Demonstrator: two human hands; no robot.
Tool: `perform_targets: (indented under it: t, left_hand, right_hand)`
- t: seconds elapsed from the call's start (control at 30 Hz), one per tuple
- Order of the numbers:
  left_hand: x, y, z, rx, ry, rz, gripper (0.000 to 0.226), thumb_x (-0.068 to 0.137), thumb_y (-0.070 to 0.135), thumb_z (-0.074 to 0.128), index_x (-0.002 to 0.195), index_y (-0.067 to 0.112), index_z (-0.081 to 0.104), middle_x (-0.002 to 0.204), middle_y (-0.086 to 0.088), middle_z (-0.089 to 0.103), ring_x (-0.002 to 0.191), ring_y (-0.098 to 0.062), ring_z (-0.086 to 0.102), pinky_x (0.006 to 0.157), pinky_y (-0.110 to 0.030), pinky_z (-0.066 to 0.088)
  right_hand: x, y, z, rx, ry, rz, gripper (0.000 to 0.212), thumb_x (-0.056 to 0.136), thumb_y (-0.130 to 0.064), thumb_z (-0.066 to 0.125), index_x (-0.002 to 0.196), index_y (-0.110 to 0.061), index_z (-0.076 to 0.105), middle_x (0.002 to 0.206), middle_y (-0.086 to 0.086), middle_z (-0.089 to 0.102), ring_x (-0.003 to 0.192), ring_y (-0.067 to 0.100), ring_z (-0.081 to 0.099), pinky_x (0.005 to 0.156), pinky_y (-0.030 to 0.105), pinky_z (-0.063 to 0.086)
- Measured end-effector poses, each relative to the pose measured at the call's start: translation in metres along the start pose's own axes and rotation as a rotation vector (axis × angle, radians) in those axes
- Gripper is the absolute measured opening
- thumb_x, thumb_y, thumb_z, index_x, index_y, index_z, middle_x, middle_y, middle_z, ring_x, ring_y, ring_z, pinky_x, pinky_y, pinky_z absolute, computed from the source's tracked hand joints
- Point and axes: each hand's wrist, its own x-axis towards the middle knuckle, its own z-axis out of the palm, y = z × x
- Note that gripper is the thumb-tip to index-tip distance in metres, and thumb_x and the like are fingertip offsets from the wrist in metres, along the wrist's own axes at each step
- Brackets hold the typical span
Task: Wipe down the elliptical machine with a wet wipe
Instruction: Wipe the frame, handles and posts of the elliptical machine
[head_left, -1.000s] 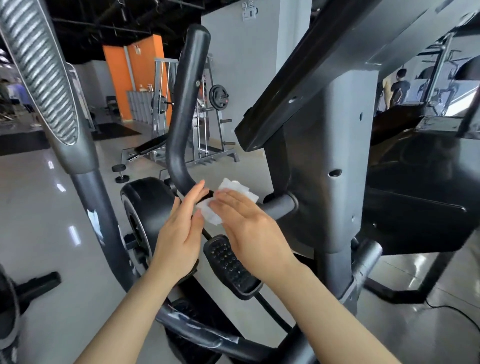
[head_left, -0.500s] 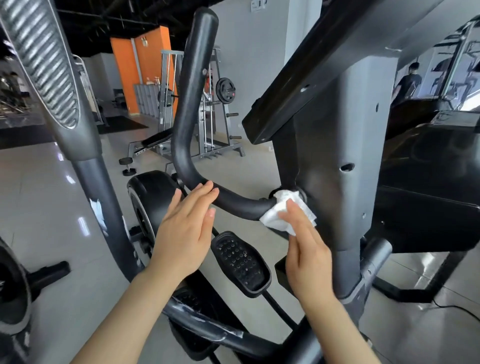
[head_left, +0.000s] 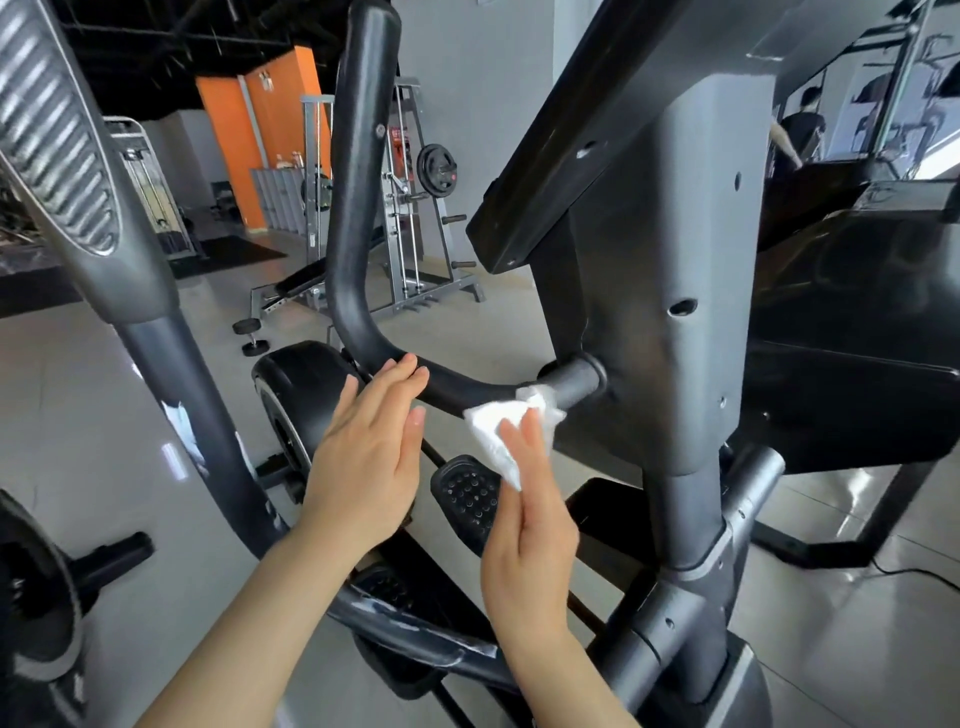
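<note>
Scene: You are standing at the elliptical machine (head_left: 691, 291) on a gym floor, looking down past both bare forearms.
Right hand: Your right hand (head_left: 530, 540) is reaching up under the curved handlebar (head_left: 353, 218), its fingers (head_left: 532, 441) lying straight and together, pressing the wet wipe (head_left: 498, 436) against the bar's underside.
Wipe: The white wet wipe is sitting bunched just above and to the left of those fingertips, its top edge touching the bar just beside the collar (head_left: 574, 382) where the bar meets the grey column.
Left hand: Your left hand (head_left: 369, 467) is hovering flat, fingers straight and close together, tips touching the bar's bend, holding nothing.
Background: A weight rack (head_left: 415, 208) and an orange wall (head_left: 249, 145) are showing behind.
</note>
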Motion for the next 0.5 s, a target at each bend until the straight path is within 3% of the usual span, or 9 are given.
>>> perform_targets:
  t: [0.07, 0.13, 0.3, 0.4, 0.5]
  left_hand:
    - [-0.001, -0.001, -0.001, -0.016, -0.014, 0.003, 0.059, 0.099, 0.038, 0.016, 0.141, 0.011, 0.047, 0.152, 0.002, 0.039, 0.138, 0.002, 0.024, 0.116, -0.012, -0.006]
    - [-0.003, -0.001, -0.004, -0.024, -0.021, 0.003, 0.058, 0.099, 0.040, 0.016, 0.143, 0.014, 0.045, 0.152, 0.009, 0.035, 0.137, 0.006, 0.021, 0.116, -0.012, -0.006]
    - [-0.001, 0.001, -0.006, -0.064, -0.043, -0.047, 0.054, 0.098, 0.035, 0.021, 0.147, 0.022, 0.039, 0.149, 0.023, 0.022, 0.135, 0.015, 0.012, 0.112, -0.007, -0.011]
    - [-0.001, 0.001, -0.004, -0.061, -0.046, -0.052, 0.054, 0.098, 0.035, 0.020, 0.147, 0.022, 0.038, 0.150, 0.023, 0.023, 0.136, 0.015, 0.011, 0.112, -0.008, -0.011]
    - [-0.002, 0.001, -0.003, -0.052, -0.046, -0.038, 0.057, 0.098, 0.040, 0.016, 0.147, 0.021, 0.038, 0.150, 0.021, 0.024, 0.135, 0.014, 0.012, 0.112, -0.008, -0.012]
  right_hand:
    - [-0.007, -0.012, 0.002, 0.029, -0.095, -0.057, 0.039, 0.105, -0.027, 0.033, 0.136, -0.014, 0.052, 0.138, 0.006, 0.055, 0.128, 0.016, 0.052, 0.105, 0.039, 0.042]
    - [0.000, -0.019, -0.009, 0.028, -0.061, -0.087, 0.042, 0.104, -0.035, 0.032, 0.138, -0.018, 0.049, 0.129, 0.011, 0.062, 0.115, 0.022, 0.061, 0.099, 0.042, 0.047]
    - [0.048, 0.005, -0.060, -0.161, 0.230, -0.074, 0.037, 0.099, -0.023, 0.035, 0.130, -0.016, 0.053, 0.139, 0.002, 0.053, 0.131, -0.005, 0.042, 0.108, 0.012, 0.031]
    - [0.044, 0.018, -0.052, -0.193, 0.186, 0.037, 0.038, 0.099, -0.028, 0.040, 0.131, -0.016, 0.057, 0.141, 0.001, 0.052, 0.130, -0.003, 0.042, 0.106, 0.009, 0.031]
    - [0.025, 0.010, -0.028, -0.153, 0.081, 0.068, 0.038, 0.100, -0.006, 0.042, 0.135, -0.015, 0.053, 0.147, -0.002, 0.044, 0.136, 0.000, 0.035, 0.105, 0.006, 0.030]
